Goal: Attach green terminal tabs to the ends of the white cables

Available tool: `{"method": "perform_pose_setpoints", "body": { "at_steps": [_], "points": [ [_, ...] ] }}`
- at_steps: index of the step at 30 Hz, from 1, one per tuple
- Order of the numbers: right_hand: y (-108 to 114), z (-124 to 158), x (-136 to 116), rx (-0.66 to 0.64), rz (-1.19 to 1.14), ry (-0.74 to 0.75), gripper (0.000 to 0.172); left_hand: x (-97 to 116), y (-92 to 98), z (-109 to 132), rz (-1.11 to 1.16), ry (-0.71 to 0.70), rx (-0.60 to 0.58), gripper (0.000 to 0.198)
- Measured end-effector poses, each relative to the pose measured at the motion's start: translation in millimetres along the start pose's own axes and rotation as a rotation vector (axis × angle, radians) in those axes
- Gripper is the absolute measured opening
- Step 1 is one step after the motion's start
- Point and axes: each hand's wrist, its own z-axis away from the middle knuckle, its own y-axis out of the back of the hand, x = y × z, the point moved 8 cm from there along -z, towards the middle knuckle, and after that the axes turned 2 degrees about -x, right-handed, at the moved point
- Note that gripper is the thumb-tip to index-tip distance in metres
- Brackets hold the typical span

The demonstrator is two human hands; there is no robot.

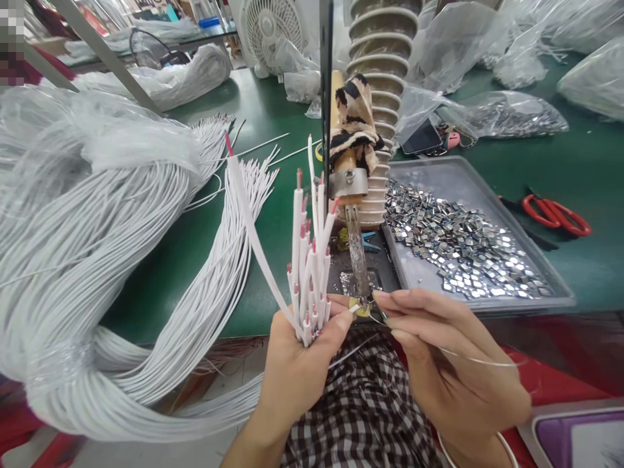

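Note:
My left hand (302, 357) is closed round a bunch of white cables (297, 227) whose red-cored ends point up. Its thumb and finger pinch one short cable end (355, 308) beneath the tip of a fixed soldering iron (359, 260). Opposite it, my right hand (448, 351) has its fingers pinched together on a thin solder wire (480, 359), which trails back across the hand. A small dark piece shows at the right fingertips, too small to name. Yellow material (362, 311) lies just under the iron's tip, partly covered by the fingers.
Loops of white cable (160, 396) fill the left side. A grey tray (550, 286) on the right holds many small shiny metal pieces (453, 234). Red-handled cutters (558, 214) lie beyond it. A ribbed duct (383, 39) and a fan (270, 32) stand behind the iron.

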Motion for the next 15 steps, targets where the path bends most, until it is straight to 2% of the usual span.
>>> {"method": "perform_pose_setpoints", "body": {
  "at_steps": [3,6,9,12,15],
  "points": [
    [-0.2,1.9,0.7,-0.024,-0.008,-0.014,0.029,2.1,-0.9,1.6,-0.046,-0.036,-0.042,0.018],
    [0.4,5.6,2.2,-0.043,-0.026,-0.045,0.028,1.2,1.3,2.7,-0.086,-0.04,-0.032,0.017],
    [4.9,10.5,4.4,-0.01,-0.073,-0.104,0.028,-1.3,2.2,5.6,-0.099,-0.055,-0.038,0.017],
    [5.5,15.7,13.8,-0.003,-0.076,-0.28,0.031,-3.9,3.4,13.3,-0.129,-0.097,-0.055,0.016],
    [-6.2,19.6,18.7,-0.103,-0.09,-0.423,0.026,-6.3,4.3,24.3,-0.164,-0.148,-0.074,0.015]
  ]
}}
